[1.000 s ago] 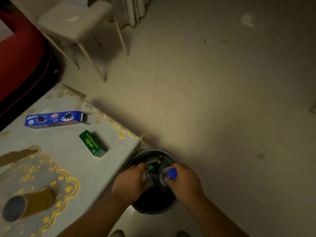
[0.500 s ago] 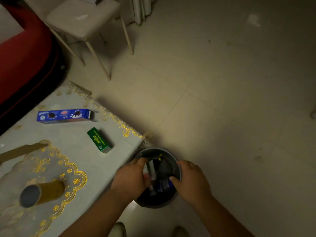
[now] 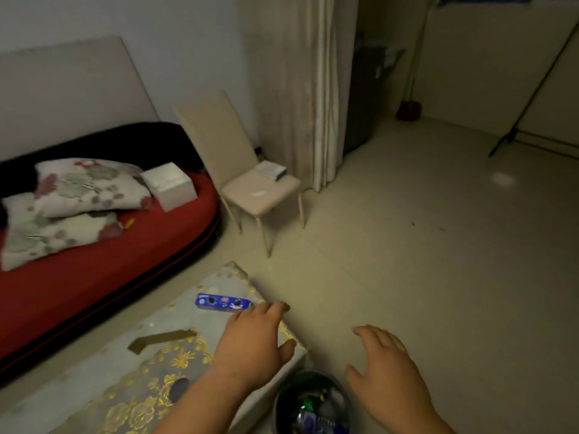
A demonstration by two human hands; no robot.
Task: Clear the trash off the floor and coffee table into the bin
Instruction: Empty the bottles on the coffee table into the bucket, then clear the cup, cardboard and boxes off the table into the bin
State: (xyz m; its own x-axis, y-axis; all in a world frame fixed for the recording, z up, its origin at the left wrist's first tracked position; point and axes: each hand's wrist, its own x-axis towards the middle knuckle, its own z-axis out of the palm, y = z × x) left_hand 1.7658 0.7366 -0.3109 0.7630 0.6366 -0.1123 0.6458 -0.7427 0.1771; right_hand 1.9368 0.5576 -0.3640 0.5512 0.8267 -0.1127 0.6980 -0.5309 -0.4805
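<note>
Left hand (image 3: 253,343): palm down, fingers spread loosely, holding nothing; stretched over the bench edge, fingertips just short of the blue box.
Right hand (image 3: 387,371): palm down, fingers splayed wide, nothing held; over bare floor, just right of the bin.
Bin (image 3: 280,402): round, dark, on the floor below and between both hands, against the bench corner; bottles and green scraps visible inside, details blurred.
Blue box (image 3: 223,302): long cookie carton lying flat on the bench, just beyond the left hand's fingertips; touching or not, cannot tell.
Bench (image 3: 94,380): low, grey cloth with gold floral trim, left of and under the left hand.
Gold strip (image 3: 159,338): flat on the cloth, left of the left hand, apart from it.
Dark round thing (image 3: 179,388): beside the left forearm on the bench, mostly hidden, cannot tell what.
Floor (image 3: 423,245): pale tiles ahead of the right hand; small dark specks far ahead, right.
Chair (image 3: 250,183): beige, well beyond the left hand, small flat items on the seat.
Sofa (image 3: 94,261): red, far left of the left hand, floral cushions and a white box on it.
</note>
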